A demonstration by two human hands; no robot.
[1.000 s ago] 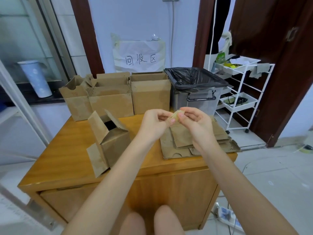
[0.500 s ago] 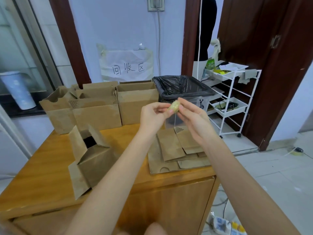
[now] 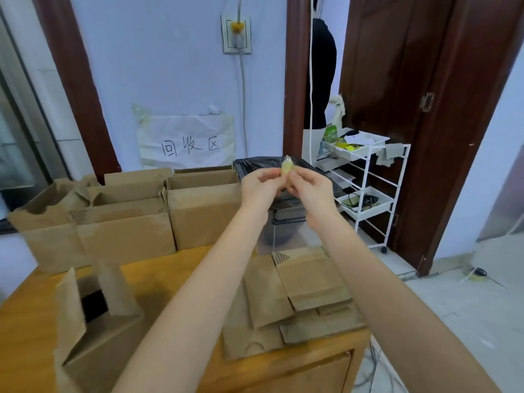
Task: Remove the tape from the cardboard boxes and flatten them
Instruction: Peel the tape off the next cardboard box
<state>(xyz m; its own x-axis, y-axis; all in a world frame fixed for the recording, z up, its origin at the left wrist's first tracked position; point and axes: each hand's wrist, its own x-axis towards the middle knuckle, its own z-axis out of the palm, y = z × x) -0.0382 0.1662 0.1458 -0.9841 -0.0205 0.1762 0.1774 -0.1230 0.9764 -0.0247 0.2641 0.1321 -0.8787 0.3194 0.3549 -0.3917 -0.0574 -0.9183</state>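
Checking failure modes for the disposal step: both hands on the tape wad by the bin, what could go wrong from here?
1. The tape wad, pinched by the left hand and right hand, may stick to the fingers and not drop.
2. It is held above the near edge of the black-lined bin; a release could miss.
3. The flattened cardboard stack reaches the table's front edge and could slide off.

Two bare forearms enter from the lower edge, each ending in a bare hand: left hand (image 3: 259, 186), right hand (image 3: 310, 188). No sleeve, glove, watch or ring shows on either arm up to the frame's edge.
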